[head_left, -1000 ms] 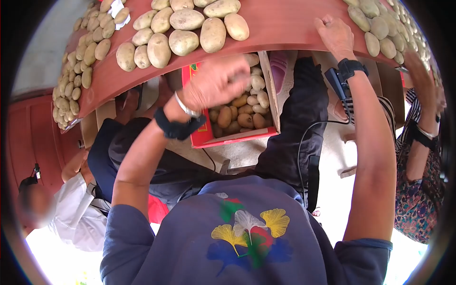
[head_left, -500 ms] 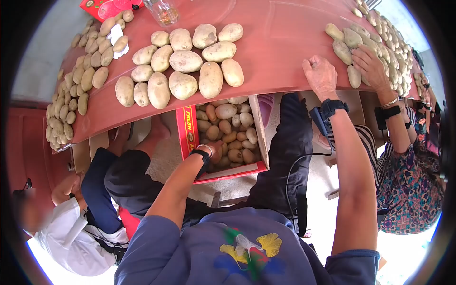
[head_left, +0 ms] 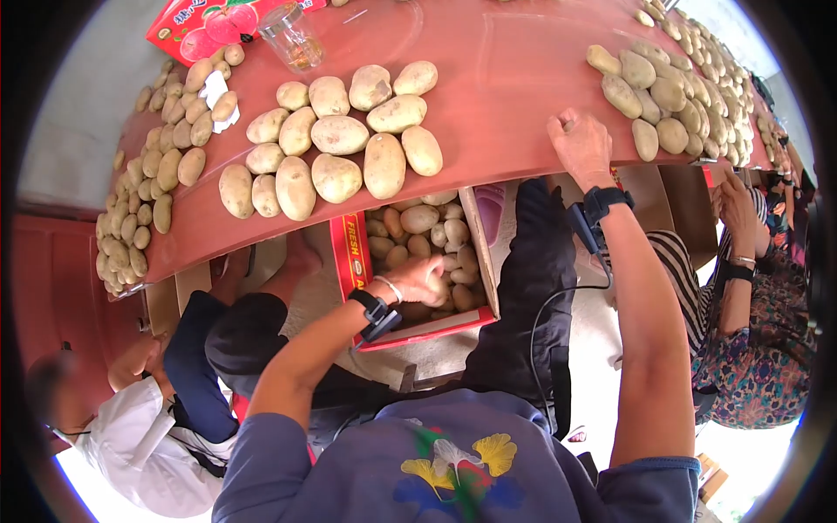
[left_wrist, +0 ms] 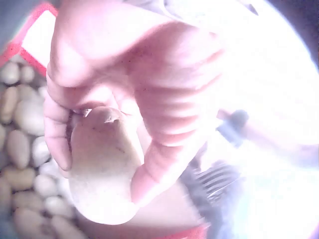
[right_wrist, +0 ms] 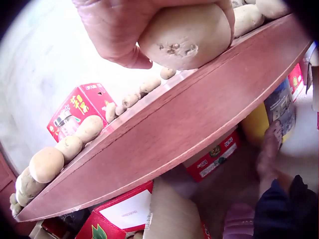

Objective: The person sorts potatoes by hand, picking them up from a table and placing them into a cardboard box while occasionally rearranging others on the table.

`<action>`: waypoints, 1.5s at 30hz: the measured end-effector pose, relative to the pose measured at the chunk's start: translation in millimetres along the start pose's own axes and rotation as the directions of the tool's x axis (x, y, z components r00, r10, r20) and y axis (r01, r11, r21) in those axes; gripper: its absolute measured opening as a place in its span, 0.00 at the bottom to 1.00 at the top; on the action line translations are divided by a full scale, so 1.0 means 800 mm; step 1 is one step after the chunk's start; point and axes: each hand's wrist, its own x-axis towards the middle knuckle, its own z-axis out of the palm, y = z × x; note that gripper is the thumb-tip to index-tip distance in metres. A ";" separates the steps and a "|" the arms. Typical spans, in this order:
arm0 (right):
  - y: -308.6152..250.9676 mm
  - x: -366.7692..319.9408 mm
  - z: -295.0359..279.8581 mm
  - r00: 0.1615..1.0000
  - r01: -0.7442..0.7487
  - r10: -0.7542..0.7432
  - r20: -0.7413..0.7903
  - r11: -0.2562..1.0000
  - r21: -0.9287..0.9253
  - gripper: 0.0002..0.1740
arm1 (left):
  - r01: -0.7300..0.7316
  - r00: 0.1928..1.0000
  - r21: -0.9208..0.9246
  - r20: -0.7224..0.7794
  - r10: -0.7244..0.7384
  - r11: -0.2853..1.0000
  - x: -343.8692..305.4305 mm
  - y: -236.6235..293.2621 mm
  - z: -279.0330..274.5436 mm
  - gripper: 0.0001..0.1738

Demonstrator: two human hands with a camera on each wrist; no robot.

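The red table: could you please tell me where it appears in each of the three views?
Head: the red table arcs across the upper half.
Left wrist: not in it; the left hand grips a potato.
Right wrist: the red table runs diagonally, lower left to upper right, right hand above.
Shared landmark: the red carton by the jar, top left in head, left in right wrist.

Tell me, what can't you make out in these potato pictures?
- Head view: the right hand covers its potato; only the right wrist view shows it.
- Head view: the table edge hides the far end of the red box.
- Left wrist view: glare washes out everything right of the left hand; the boxed potatoes are blurred.
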 end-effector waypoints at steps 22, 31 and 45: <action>0.007 0.002 -0.002 0.999 0.017 -0.017 0.031 1.000 -0.017 0.17 | -0.295 0.846 0.536 -0.240 0.477 0.791 0.044 0.193 -0.246 0.19; 0.008 -0.001 -0.002 0.998 0.011 -0.008 0.064 0.999 -0.045 0.20 | -0.319 0.794 0.709 -0.162 0.586 0.628 0.059 0.182 -0.217 0.14; -0.004 0.005 0.010 0.993 0.113 -0.103 0.060 0.972 -0.204 0.18 | -0.312 0.588 0.711 -0.376 0.716 0.630 -0.010 0.200 -0.212 0.34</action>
